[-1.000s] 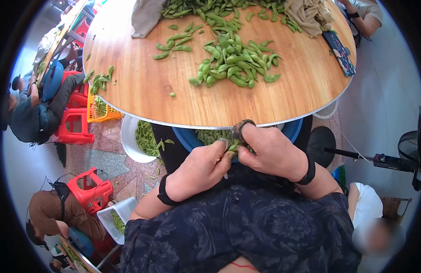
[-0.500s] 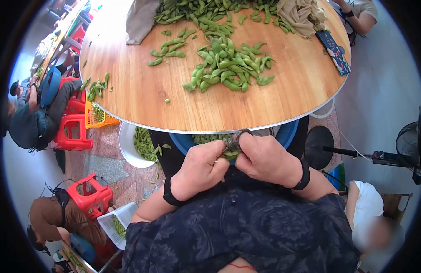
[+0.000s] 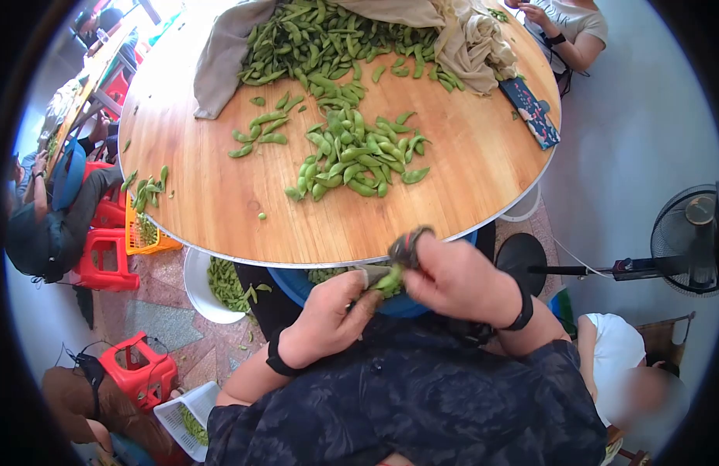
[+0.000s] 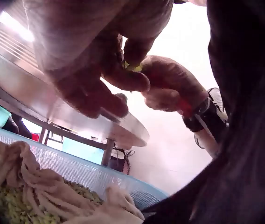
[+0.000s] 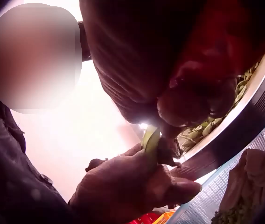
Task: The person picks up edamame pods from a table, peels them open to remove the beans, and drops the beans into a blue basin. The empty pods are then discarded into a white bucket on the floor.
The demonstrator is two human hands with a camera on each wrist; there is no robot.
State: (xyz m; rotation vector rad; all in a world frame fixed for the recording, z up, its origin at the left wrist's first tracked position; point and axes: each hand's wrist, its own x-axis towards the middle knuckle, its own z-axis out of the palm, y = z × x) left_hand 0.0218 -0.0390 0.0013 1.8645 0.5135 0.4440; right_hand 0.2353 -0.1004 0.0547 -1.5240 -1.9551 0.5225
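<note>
Between thumb and fingers my left hand [image 3: 328,311] pinches a green soybean pod [image 3: 389,282], just past the table's near edge. My right hand [image 3: 464,283], slightly blurred, meets the pod's other end with curled fingers and thumb; a dark wrap [image 3: 408,247] covers one finger. The right wrist view shows the pod [image 5: 150,139] standing up from the left hand [image 5: 118,182]. Below both hands sits a blue basin [image 3: 412,311] on the lap. In the left wrist view, the basin's mesh wall [image 4: 76,151] encloses shelled beans [image 4: 23,210] and a crumpled cloth [image 4: 44,186].
On the round wooden table [image 3: 468,171] lie a loose heap of pods [image 3: 355,155], a larger pile [image 3: 320,43], cloths [image 3: 472,46] and a dark patterned case [image 3: 530,113]. A white bucket of pods [image 3: 200,287] stands left, red stools [image 3: 142,369] beyond, a fan [image 3: 685,248] right.
The head view has tipped up, so more of the pile and cloth shows. My right hand has drawn slightly away from the left, exposing more of the pod between them.
</note>
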